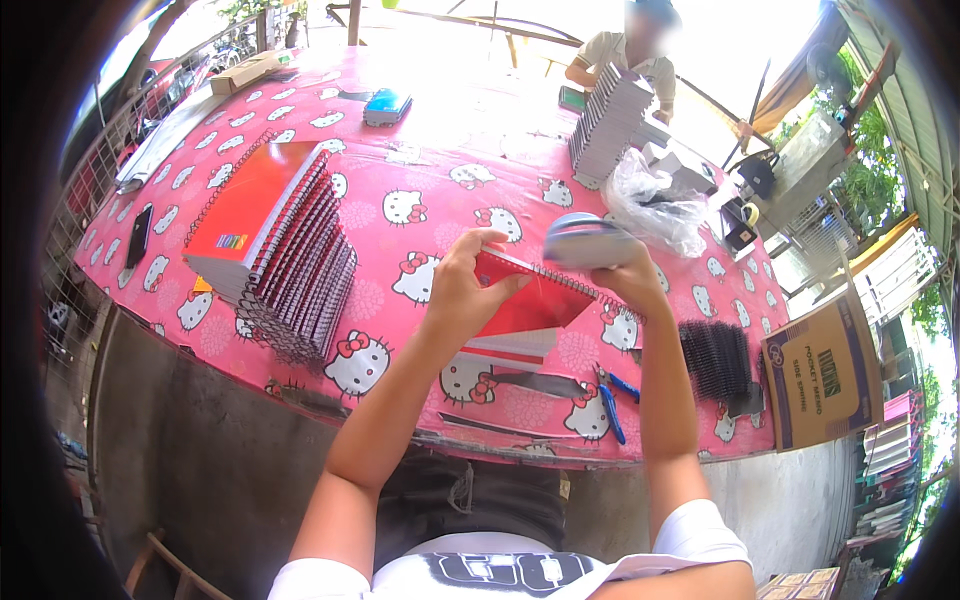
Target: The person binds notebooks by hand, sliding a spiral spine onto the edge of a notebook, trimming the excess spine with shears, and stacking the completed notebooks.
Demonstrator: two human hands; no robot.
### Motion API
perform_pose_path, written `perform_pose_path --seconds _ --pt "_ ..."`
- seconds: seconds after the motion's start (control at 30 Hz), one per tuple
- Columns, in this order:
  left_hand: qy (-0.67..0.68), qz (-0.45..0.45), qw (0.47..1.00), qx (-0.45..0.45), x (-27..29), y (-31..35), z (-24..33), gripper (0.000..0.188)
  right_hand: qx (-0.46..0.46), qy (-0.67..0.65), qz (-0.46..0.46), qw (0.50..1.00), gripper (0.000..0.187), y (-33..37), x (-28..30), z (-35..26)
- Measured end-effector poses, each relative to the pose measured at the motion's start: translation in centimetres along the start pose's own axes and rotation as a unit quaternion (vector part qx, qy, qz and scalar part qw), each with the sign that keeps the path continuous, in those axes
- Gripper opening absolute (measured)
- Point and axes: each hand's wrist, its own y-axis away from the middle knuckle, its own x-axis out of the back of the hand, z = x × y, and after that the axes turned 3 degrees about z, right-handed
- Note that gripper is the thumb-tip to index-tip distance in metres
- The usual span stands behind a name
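Note:
My left hand (466,278) is closed on the left end of a red spiral notebook (535,300), raised and tilted above the table. A wire coil runs along its upper edge, and its right end sticks out near my right wrist. Motion blurs a rounded blue-and-grey object (590,243) in my right hand (630,278); its kind cannot be made out. Under the raised notebook lies a red-edged block of white pages (520,350). Cutting pliers with blue handles (612,408) rest by the table's near edge, below my right hand.
A tall stack of red spiral notebooks (300,260) stands left. Black coils (715,360) and a cardboard box (825,370) are right. Clear plastic (655,205) lies far right, near a stack of page blocks (610,120) and another person (640,60). A phone (140,237) lies far left.

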Motion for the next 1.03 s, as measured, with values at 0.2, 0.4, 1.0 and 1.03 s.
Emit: perform_pose_path --seconds 0.2,0.4,1.0,1.03 --pt "0.207 0.019 0.975 0.079 0.0 0.5 -1.0 0.035 -0.004 -0.126 -0.018 0.992 0.033 -0.7 -0.8 -0.5" --pt "0.233 0.017 0.963 0.135 0.9 0.7 -2.1 0.038 0.009 -0.08 -0.026 0.996 0.034 -0.6 -1.6 -1.2" --pt "0.065 0.106 0.939 -0.321 2.0 3.3 3.5 0.018 -0.131 0.294 -0.007 0.947 0.077 18.6 2.1 1.5" --pt "0.075 0.071 0.952 -0.288 1.8 4.3 3.8 0.022 -0.179 0.269 -0.076 0.943 0.085 20.1 1.1 0.8"
